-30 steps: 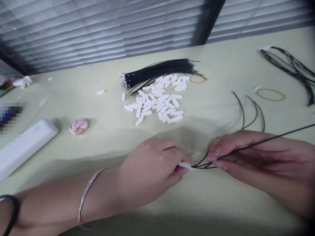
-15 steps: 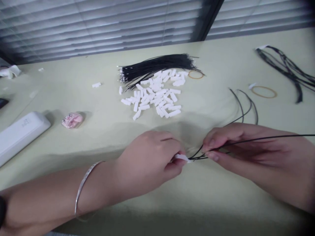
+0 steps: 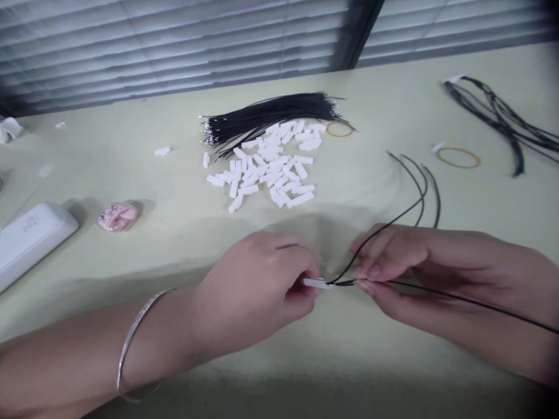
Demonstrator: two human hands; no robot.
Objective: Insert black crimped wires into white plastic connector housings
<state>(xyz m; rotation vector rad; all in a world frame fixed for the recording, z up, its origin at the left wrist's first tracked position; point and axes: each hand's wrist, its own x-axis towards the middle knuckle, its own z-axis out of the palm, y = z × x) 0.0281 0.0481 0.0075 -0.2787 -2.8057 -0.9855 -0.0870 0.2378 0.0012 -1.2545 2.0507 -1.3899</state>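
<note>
White plastic connector housing point(image 3: 315, 283): where is it?

Pinched in the left hand point(image 3: 251, 291), long axis lying level, one end pointing at the right hand point(image 3: 406, 262), just beside it.

And that right hand?

Closed on black wires point(image 3: 458, 298), which run off the right edge.

Wire tips inside the housing?

Can't tell; they meet at its end, too small to make out.
</note>
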